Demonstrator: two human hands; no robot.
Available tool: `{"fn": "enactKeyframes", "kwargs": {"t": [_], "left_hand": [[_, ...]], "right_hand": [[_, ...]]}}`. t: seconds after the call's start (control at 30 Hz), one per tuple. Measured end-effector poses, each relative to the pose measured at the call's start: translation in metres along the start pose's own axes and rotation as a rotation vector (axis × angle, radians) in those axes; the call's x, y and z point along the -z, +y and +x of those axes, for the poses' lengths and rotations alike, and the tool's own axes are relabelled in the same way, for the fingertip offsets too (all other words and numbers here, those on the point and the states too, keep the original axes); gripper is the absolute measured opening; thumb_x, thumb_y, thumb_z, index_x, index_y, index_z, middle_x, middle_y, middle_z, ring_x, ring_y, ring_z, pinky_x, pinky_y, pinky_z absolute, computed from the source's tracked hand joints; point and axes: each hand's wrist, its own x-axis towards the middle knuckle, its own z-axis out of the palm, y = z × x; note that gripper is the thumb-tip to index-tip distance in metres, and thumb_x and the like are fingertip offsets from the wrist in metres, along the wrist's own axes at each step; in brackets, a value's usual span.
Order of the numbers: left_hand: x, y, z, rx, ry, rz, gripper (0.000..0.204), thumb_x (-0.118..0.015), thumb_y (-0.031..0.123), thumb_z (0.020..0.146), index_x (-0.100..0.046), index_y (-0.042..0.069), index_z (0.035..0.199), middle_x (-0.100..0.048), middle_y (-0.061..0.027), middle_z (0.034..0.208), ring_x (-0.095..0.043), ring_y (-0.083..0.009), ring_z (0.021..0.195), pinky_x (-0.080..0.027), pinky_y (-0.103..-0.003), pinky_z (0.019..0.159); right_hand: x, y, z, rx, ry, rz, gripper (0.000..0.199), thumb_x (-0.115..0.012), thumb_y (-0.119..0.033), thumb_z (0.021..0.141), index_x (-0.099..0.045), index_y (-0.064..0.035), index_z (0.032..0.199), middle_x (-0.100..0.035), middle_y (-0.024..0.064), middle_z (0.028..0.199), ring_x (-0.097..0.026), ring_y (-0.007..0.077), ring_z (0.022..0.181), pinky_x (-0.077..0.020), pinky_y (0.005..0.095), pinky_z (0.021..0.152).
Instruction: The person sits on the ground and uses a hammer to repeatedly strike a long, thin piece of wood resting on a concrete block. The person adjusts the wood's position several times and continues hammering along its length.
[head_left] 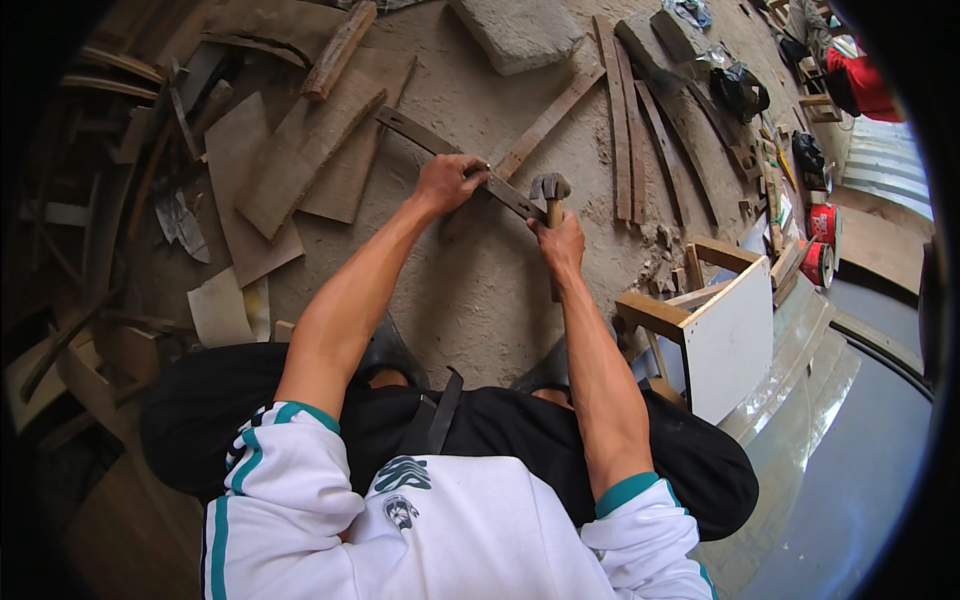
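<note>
My right hand (563, 242) is closed round the wooden handle of a claw hammer (550, 187), its metal head upward by the near end of a dark wooden strip (418, 134). The fingers of that hand are close to the strip's end; whether they touch it is unclear. My left hand (450, 184) rests at the strip with its fingertips pinched together. Something tiny and pale shows at the fingertips, too small to name. The strip has slots cut near its ends and lies across a lighter wooden batten (552, 120) on the ground.
Wooden boards (310, 150) are heaped at the left. Several long strips (640, 140) lie at the right, near a grey stone slab (520, 32). A small wooden frame with a white panel (728, 345) stands by my right knee, with red cans (822, 222) beyond it.
</note>
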Motion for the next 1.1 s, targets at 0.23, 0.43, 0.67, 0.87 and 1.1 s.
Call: {"fn": "enactKeyframes", "kwargs": {"t": [0.23, 0.43, 0.67, 0.87, 1.1], "left_hand": [[0.0025, 0.0035, 0.0008, 0.023, -0.027, 0.000, 0.027, -0.072, 0.031, 0.087, -0.074, 0.010, 0.104, -0.074, -0.0111, 0.096, -0.072, -0.0261, 0.089, -0.055, -0.035, 0.076], [0.0027, 0.0051, 0.0016, 0.017, -0.022, 0.032, 0.028, -0.072, 0.032, 0.086, -0.074, 0.012, 0.105, -0.073, -0.0116, 0.095, -0.071, -0.0271, 0.088, -0.054, -0.036, 0.076], [0.0021, 0.0021, 0.0023, 0.010, -0.028, 0.010, 0.027, -0.071, 0.031, 0.086, -0.074, 0.012, 0.105, -0.073, -0.0119, 0.096, -0.071, -0.0276, 0.087, -0.054, -0.036, 0.075], [0.0008, 0.0013, 0.0028, 0.001, -0.032, 0.014, 0.025, -0.070, 0.029, 0.088, -0.073, 0.011, 0.105, -0.073, -0.0117, 0.097, -0.070, -0.0277, 0.087, -0.053, -0.036, 0.076], [0.0001, 0.0017, 0.0022, -0.030, -0.028, 0.071, 0.024, -0.071, 0.028, 0.088, -0.074, 0.011, 0.104, -0.073, -0.0111, 0.097, -0.070, -0.0284, 0.089, -0.053, -0.037, 0.077]], "right_hand": [[-0.0030, 0.0058, 0.0046, 0.016, 0.011, -0.005, 0.054, -0.083, -0.038, 0.074, -0.061, -0.0015, 0.108, -0.069, 0.0217, 0.099, -0.067, 0.0385, 0.096, -0.0497, 0.0451, 0.083], [-0.0049, 0.0081, 0.0084, 0.024, 0.012, -0.028, 0.054, -0.084, -0.038, 0.073, -0.062, -0.0010, 0.105, -0.070, 0.0197, 0.097, -0.068, 0.0337, 0.092, -0.0507, 0.0420, 0.081], [-0.0025, 0.0062, 0.0070, 0.042, -0.014, 0.016, 0.056, -0.083, -0.036, 0.074, -0.060, 0.0000, 0.111, -0.069, 0.0240, 0.101, -0.067, 0.0399, 0.099, -0.0501, 0.0457, 0.084], [-0.0011, 0.0043, 0.0063, 0.033, -0.003, -0.014, 0.057, -0.084, -0.038, 0.073, -0.063, -0.0014, 0.111, -0.071, 0.0196, 0.101, -0.069, 0.0334, 0.096, -0.0511, 0.0418, 0.083], [-0.0016, 0.0049, 0.0073, 0.034, -0.014, 0.013, 0.056, -0.084, -0.035, 0.074, -0.061, 0.0007, 0.111, -0.069, 0.0245, 0.103, -0.066, 0.0401, 0.100, -0.0502, 0.0457, 0.085]]}}
